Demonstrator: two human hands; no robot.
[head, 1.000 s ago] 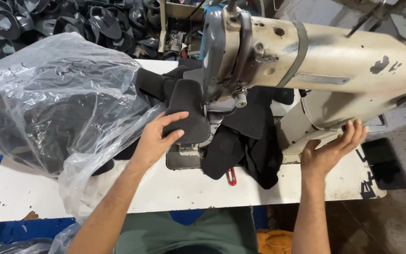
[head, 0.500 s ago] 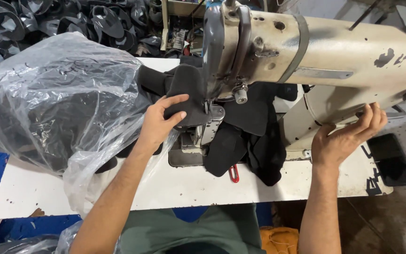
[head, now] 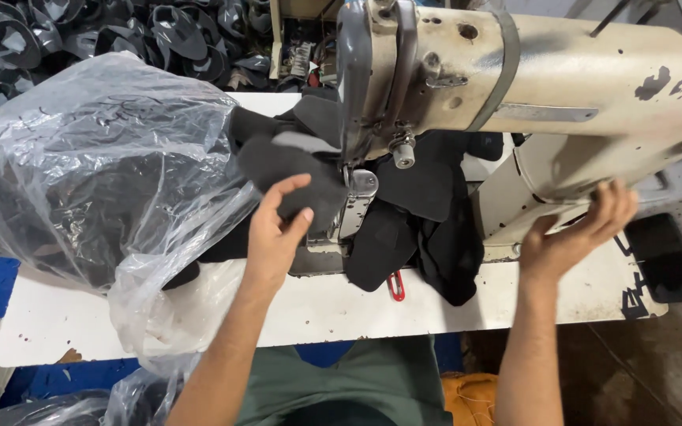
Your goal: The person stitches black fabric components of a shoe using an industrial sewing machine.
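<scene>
1. White and worn at the edges, the worktable fills the lower middle of the view, with a heap of dark cut shoe pieces piled behind it and blue flooring to the left.
2. Across the top right stretches the cream sewing machine, its paint chipped, its head hanging over the needle area near the table's middle.
3. On the left sits a big clear plastic bag, crumpled and glossy, with dark material showing through it.
4. Black fabric pieces lie bunched under and in front of the machine arm, some drooping over the table's front edge beside small red snips.
5. A dark grey felt-like piece, soft, matte and rounded, lies just left of the presser foot.
6. The left hand pinches this piece, thumb under its near edge and fingers curled on top; the step appears to be feeding it to the needle, which would call for sliding it flat under the foot.
7. The right hand is spread wide and holds nothing, its fingertips touching the machine's body near its base.
</scene>
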